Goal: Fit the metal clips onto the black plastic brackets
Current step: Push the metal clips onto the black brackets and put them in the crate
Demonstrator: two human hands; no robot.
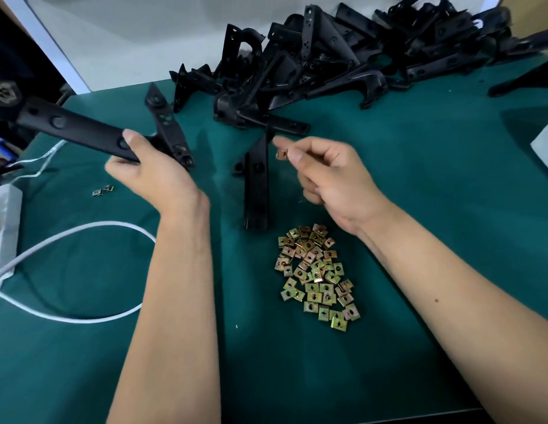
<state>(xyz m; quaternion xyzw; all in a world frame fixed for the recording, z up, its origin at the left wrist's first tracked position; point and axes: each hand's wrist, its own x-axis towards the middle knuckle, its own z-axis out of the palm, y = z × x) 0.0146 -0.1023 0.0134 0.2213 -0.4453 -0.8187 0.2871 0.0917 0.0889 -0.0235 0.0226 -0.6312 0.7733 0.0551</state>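
Observation:
My left hand (150, 169) grips a long black plastic bracket (73, 127) near its bend, holding it above the green table; its long arm reaches out to the left. My right hand (324, 175) pinches one small metal clip (282, 153) between thumb and forefinger, a little to the right of the held bracket. Another black bracket (257, 185) lies on the table between my hands. A heap of several brass-coloured clips (317, 276) sits below my right wrist.
A large pile of black brackets (343, 53) fills the back of the green table (450, 194). Two loose clips (103, 190) lie at the left. A white cable (83, 231) loops from a white box (3, 221) at the left edge.

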